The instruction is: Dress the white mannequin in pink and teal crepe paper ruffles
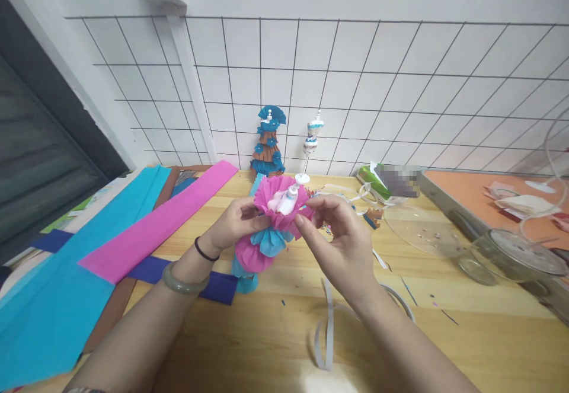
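Note:
Between my hands is a small white dress form (pixel 287 202) wearing ruffled crepe paper. Its upper ruffle (pixel 279 218) is pink, with blue and pink layers below. My left hand (pixel 240 221) pinches the left edge of the pink ruffle between thumb and fingers. On the other side, my right hand (pixel 335 230) pinches the ruffle's right edge, thumb in front. The form leans, with its top toward the wall. Behind it stand a finished-looking form in teal and brown crepe paper (pixel 268 147) and a bare-skirted white form (pixel 311 138) on a round base.
Blue crepe paper (pixel 84 262) and a pink strip (pixel 164 221) lie on the left. White tape (pixel 329 328) curls on the wooden table in front. A clear container (pixel 511 253), a green packet (pixel 373 179), paper scraps and an orange board (pixel 475 194) are on the right.

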Available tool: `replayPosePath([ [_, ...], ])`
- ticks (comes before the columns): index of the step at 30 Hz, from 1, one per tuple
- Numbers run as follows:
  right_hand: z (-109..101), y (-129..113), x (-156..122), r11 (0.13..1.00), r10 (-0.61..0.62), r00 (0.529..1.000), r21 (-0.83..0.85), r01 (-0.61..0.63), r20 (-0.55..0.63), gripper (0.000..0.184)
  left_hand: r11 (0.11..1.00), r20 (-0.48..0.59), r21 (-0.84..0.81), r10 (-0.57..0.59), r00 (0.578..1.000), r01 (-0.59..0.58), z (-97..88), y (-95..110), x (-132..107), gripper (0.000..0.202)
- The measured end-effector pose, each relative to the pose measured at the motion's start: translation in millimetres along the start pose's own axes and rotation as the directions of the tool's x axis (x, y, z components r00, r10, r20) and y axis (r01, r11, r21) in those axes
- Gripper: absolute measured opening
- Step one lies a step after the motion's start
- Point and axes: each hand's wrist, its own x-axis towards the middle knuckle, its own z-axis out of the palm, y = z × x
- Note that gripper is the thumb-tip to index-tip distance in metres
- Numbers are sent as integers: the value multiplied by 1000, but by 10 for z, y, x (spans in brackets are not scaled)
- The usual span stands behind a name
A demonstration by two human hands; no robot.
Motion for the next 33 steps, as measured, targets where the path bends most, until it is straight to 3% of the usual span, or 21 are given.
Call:
replayPosePath([
  [5,61,35,-15,966,103,994,234,-109,37,34,997,-6,-64,-36,999,35,-15,-44,-4,32],
  [12,83,46,5,928,112,993,354,-113,23,39,997,-60,-65,-44,997,40,-51,-107,7,29],
  [23,57,2,-16,959,95,993,273,-74,-64,26,997,-39,-62,-47,998,44,-37,-93,2,28],
  [33,-3,3,6,955,65,994,284,-89,93,29,998,-16,-63,-30,999,29,-5,-45,10,28],
])
